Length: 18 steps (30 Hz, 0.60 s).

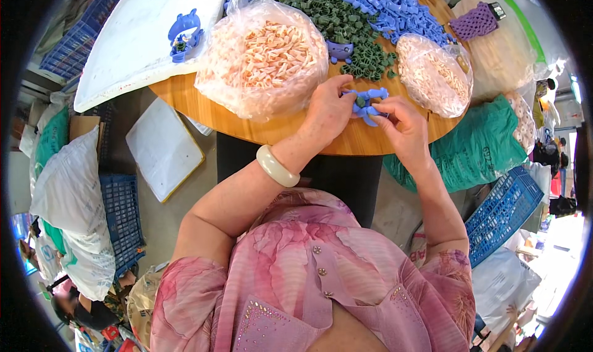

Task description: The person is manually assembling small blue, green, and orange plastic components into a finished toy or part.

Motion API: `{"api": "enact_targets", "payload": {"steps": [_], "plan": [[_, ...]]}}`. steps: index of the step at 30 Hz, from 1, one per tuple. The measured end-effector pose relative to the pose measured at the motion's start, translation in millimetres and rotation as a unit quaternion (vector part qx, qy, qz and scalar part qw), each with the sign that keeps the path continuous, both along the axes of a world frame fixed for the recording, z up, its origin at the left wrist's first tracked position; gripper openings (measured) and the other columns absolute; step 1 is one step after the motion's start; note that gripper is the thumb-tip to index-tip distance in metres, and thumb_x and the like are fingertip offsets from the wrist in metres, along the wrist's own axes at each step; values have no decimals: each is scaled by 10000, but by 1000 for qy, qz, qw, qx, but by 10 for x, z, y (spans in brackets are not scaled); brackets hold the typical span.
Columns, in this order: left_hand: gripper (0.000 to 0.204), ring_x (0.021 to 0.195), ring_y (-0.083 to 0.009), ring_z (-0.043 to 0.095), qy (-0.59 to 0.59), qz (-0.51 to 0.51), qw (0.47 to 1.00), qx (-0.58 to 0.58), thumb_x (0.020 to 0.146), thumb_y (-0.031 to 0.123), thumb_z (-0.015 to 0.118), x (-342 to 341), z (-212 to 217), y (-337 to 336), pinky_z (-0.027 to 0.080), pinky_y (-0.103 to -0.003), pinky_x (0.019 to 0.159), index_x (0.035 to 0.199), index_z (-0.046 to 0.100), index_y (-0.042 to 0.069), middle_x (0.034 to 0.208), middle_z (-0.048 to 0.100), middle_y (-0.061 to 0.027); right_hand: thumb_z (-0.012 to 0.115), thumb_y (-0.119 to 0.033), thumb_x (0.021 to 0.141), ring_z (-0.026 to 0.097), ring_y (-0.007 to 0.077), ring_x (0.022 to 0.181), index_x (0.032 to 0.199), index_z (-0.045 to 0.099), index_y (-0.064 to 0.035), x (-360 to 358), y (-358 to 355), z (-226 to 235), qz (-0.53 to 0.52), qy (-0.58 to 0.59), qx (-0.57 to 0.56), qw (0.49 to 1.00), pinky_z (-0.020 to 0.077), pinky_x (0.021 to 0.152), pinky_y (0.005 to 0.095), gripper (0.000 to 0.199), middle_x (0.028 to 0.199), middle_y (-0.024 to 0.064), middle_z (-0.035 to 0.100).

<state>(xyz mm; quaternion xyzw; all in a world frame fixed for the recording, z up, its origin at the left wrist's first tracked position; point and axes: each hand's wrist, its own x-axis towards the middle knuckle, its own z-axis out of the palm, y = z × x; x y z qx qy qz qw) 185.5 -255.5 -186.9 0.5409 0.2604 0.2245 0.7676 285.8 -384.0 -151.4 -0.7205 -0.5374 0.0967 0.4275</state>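
Over the near edge of the round wooden table, my left hand [332, 108] and my right hand [404, 126] hold a blue plastic piece [369, 97] between them. A small dark green part [361, 102] shows within the blue piece, by my left fingers. The fingers of both hands are closed on the blue piece, the right ones in a pinch. Just beyond my left hand rests another blue piece with a rounded shape [340, 52]. A heap of dark green parts [333, 18] lies behind it, with a pile of blue pieces [401, 12] to the right.
A large clear bag of pale peach parts [272, 49] stands left of my hands, a smaller one [435, 74] to the right. On a white board [142, 37] sits a blue assembled piece [185, 36]. A green sack [475, 145] and blue crates [503, 213] flank the table [259, 126].
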Motion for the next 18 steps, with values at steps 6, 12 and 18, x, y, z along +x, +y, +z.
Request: {"api": "enact_targets", "payload": {"steps": [6,12,18], "plan": [[346,754,-131,591,-2,-1,1000,2,860,28,509,13,-5,-3,546,-242,633,1191,469,-64,873,568,-89,640,36,714,590,212,696,900,616,-32,-9,0,41,18,-141,33,989,469,591,276,199,810,79,584],[352,784,-133,584,-11,-14,1000,5,863,31,504,1,-16,-2,548,-257,670,1200,458,-60,890,559,-89,646,36,711,591,197,696,911,623,-47,-42,-39,23,-5,-144,23,989,470,581,272,217,861,69,586],[346,833,-121,568,-54,-29,997,-46,879,22,477,-89,68,-4,538,-272,732,1219,449,-36,929,544,-72,673,-52,766,516,88,631,1002,617,-44,114,-155,101,-79,-76,83,991,412,527,209,243,968,52,570]]}}
